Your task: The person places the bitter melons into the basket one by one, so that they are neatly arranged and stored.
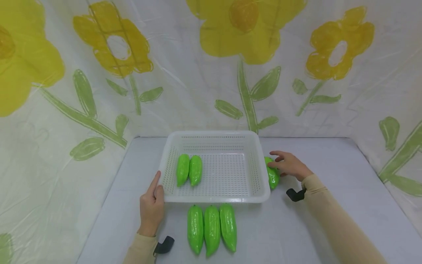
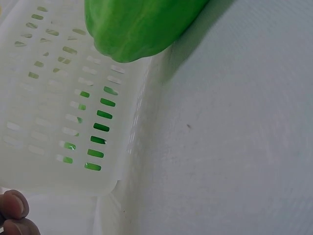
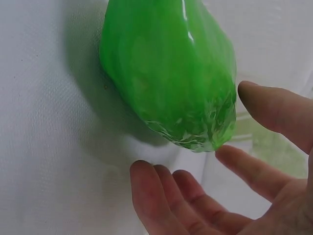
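A white perforated plastic basket (image 1: 214,200) stands on the table. Against its left rim, near the front corner, my left hand (image 1: 151,211) rests with a straight index finger; two fingertips (image 2: 13,205) show in the left wrist view. My right hand (image 1: 290,165) is at a long green vegetable-like piece (image 1: 273,176) beside the basket's right wall. In the right wrist view this piece (image 3: 166,73) has a glossy, wrinkled end, with my thumb and fingers spread around it, not closed on it. Two similar green pieces (image 1: 189,170) lie inside the basket at the left.
Three more green pieces (image 1: 212,231) lie side by side in front of the basket, tips towards me. White table cloth (image 1: 329,205) surrounds everything. A curtain (image 1: 184,91) with painted yellow flowers hangs behind and along both sides.
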`<state>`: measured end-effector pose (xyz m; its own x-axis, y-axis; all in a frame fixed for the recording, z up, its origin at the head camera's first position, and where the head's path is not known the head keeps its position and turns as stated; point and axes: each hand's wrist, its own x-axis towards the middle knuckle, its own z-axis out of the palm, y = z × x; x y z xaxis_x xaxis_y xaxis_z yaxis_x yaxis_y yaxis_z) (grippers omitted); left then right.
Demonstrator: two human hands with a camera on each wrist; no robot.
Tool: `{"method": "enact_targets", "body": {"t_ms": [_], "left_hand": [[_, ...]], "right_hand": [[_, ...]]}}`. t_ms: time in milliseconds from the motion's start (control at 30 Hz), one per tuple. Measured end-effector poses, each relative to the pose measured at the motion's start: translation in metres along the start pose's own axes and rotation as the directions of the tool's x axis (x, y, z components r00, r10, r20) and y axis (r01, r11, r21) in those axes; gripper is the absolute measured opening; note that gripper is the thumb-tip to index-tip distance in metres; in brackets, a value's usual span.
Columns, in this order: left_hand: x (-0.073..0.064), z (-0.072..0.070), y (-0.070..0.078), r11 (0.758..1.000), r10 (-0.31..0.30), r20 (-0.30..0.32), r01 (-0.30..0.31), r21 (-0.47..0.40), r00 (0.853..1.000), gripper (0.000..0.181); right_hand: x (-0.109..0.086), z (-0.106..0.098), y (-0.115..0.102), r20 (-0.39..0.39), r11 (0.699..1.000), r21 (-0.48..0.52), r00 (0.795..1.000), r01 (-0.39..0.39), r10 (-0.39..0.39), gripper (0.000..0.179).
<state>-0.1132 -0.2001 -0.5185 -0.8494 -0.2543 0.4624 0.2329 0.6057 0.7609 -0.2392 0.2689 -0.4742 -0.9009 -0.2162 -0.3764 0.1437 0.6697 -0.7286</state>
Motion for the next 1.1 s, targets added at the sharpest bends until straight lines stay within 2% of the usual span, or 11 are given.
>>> {"method": "enact_targets", "body": {"t_ms": [500, 867, 1100], "left_hand": [[0.0, 0.0, -0.001, 1.0, 0.007, -0.007, -0.007, 0.001, 1.0, 0.047], [0.0, 0.001, -0.004, 1.0, 0.01, 0.002, -0.01, 0.008, 1.0, 0.048], [0.0, 0.0, -0.003, 1.0, 0.019, -0.004, -0.019, -0.01, 1.0, 0.048]], "right_hand": [[0.005, 0.011, 0.0, 0.049, 0.998, 0.055, 0.999, -0.024, 0.021, 0.075], [0.006, 0.017, 0.001, 0.029, 0.998, 0.068, 1.0, -0.01, 0.008, 0.071], [0.005, 0.013, 0.003, 0.01, 0.998, 0.055, 1.0, -0.007, 0.006, 0.073]]}}
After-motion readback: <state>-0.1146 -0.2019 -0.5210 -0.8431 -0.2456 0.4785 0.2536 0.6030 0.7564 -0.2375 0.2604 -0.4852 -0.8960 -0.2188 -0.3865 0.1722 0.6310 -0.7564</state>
